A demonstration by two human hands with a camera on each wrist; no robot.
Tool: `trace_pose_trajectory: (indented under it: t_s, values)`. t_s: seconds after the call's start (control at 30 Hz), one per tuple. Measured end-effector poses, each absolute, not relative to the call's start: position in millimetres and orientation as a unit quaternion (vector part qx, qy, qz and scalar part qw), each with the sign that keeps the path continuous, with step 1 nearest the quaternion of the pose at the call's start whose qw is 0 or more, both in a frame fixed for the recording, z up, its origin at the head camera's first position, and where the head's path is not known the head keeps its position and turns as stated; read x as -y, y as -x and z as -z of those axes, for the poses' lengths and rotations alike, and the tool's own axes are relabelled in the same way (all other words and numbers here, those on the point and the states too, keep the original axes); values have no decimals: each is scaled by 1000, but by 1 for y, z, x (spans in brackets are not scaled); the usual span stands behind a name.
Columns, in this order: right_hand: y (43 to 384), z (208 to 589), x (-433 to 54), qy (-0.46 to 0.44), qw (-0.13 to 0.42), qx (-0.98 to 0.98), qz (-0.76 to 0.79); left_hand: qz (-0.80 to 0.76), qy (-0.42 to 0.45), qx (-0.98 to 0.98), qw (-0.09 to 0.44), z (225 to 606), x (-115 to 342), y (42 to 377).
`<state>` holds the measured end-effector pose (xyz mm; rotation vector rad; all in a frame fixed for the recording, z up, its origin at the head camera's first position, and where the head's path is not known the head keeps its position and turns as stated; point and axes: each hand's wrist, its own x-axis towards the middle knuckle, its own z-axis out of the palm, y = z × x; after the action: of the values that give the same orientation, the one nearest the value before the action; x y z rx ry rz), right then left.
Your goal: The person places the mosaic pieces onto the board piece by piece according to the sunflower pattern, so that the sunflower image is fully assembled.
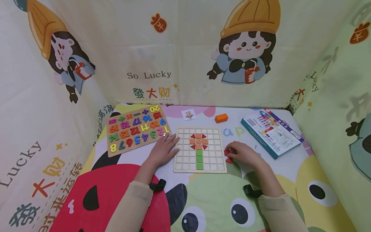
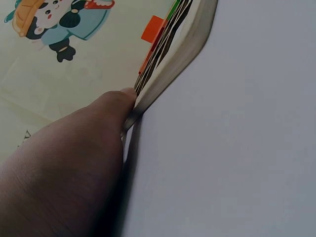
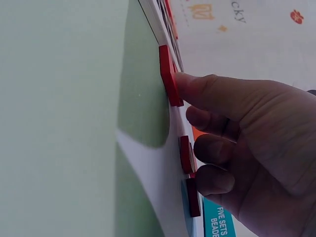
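A wooden grid board (image 1: 214, 162) lies in the middle, with orange tiles (image 1: 198, 136), small red triangles and a column of green tiles (image 1: 199, 158) set in it as a flower shape. My left hand (image 1: 162, 149) rests at its left edge with fingers extended; the left wrist view shows the thumb (image 2: 116, 106) against the board's rim (image 2: 173, 64). Beside the right edge, my right hand (image 1: 242, 154) has curled fingers and pinches a red triangular tile (image 3: 169, 74) by thumb and index finger, the index mostly hidden. Other red tiles (image 3: 186, 155) lie under the remaining fingers.
A wooden number board (image 1: 136, 129) with coloured numerals lies left of the grid board, close to the left fingertips. Behind are a small picture card (image 1: 188, 114) and an orange block stack (image 1: 221, 118). A boxed set (image 1: 271, 132) lies at the right. Printed curtains surround the table.
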<state>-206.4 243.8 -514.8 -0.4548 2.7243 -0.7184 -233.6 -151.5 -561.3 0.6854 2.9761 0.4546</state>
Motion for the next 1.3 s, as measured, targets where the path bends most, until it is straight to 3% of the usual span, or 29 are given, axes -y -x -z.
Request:
trace_pose_trajectory:
  t_s: [0.67, 1.3]
  values:
    - [201, 505, -242, 157, 131, -951, 232, -153, -225, -962, 20, 560, 151, 233]
    - [196, 501, -175, 217, 149, -933, 247, -154, -220, -963, 23, 560, 151, 232]
